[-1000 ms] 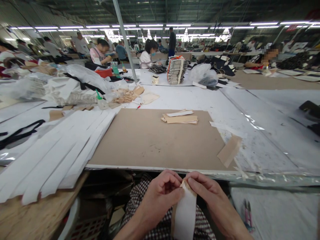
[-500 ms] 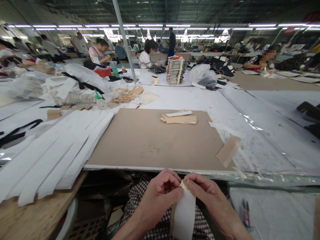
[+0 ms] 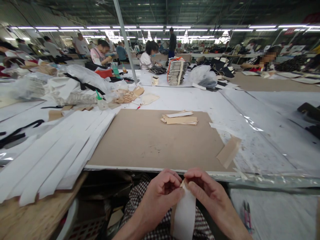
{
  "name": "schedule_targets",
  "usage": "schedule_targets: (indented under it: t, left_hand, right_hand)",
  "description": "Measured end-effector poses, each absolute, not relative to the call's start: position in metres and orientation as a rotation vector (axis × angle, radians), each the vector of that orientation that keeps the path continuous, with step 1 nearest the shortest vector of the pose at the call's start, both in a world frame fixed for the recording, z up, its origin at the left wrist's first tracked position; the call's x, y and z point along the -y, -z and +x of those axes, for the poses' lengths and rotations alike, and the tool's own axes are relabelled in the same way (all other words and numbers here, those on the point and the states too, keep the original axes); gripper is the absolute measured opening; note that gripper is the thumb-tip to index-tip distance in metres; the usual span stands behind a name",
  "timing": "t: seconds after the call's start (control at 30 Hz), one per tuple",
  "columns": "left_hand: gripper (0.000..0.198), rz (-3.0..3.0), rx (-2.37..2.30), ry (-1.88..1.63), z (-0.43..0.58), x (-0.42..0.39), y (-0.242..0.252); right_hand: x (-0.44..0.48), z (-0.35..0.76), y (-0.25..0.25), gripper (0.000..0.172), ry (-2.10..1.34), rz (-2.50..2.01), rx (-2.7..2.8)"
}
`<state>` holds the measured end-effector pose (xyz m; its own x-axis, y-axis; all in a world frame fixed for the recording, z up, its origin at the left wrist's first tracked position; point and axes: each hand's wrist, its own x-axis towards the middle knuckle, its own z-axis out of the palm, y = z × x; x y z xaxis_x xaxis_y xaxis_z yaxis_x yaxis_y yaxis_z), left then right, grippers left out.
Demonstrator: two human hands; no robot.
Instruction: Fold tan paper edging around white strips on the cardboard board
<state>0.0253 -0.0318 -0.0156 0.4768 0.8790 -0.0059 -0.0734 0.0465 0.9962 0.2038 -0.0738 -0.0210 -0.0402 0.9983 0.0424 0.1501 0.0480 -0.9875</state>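
Both my hands are low in front of me, below the table edge and over my checked lap. My left hand [image 3: 160,195] and my right hand [image 3: 208,196] pinch the top end of a white strip with a tan backing [image 3: 183,216], which hangs down between them. Fingers of both hands are curled tight on its upper corner. On the table ahead lies a brown board [image 3: 150,140] with a small stack of tan and white pieces [image 3: 179,118] on its far part. A single tan piece [image 3: 228,151] lies off the board's right corner.
Long white strips [image 3: 52,153] fan out at the left. A small bottle with a green cap [image 3: 101,101] stands behind them, with heaps of fabric around it. Pink-handled snips [image 3: 246,211] lie at the lower right. Other people work at far tables beside a bundled stack [image 3: 176,70].
My fingers have shifted slightly on the strip's top end, the right hand's knuckles rising a little. Nothing on the table has moved.
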Motion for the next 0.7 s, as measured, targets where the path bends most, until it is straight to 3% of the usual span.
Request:
schedule_targets:
  t: [0.2,0.7]
  left_hand:
    - [0.013,1.265,-0.732,-0.876,0.027,0.032,0.015]
    - [0.010,1.277,-0.708,-0.938,0.027,0.035,0.018]
  right_hand:
    - [0.077,0.204,0.026,0.022,-0.461,-1.184,1.765]
    - [0.076,0.208,0.034,0.035,0.003,-1.133,2.031]
